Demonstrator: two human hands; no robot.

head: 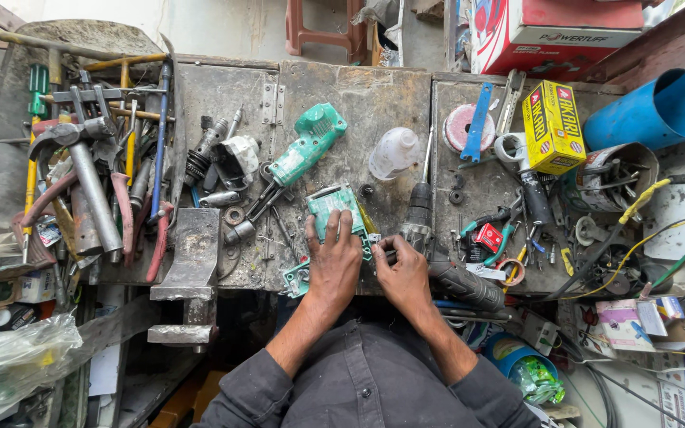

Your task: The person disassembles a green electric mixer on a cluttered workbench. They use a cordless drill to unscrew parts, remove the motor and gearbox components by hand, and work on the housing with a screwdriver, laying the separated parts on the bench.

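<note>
My left hand point(334, 261) lies over a green plastic tool housing shell point(333, 203) on the worn metal bench point(366, 95), fingers pressing it down. My right hand point(403, 274) is curled beside it, its fingertips pinching a small part point(375, 241) at the shell's right edge. A dark-handled screwdriver point(419, 208) lies just beyond my right hand. A black tool body point(463, 285) rests under my right wrist. The matching green housing half point(308, 147) lies farther back, apart from both hands.
A heap of hammers, pliers and screwdrivers point(89, 174) fills the left side. A steel block point(193, 257) hangs over the front edge. Behind stand a clear plastic bottle point(394, 152), a yellow box point(552, 127), a tin of tools point(616, 174) and a blue pipe point(660, 107). Wires crowd the right.
</note>
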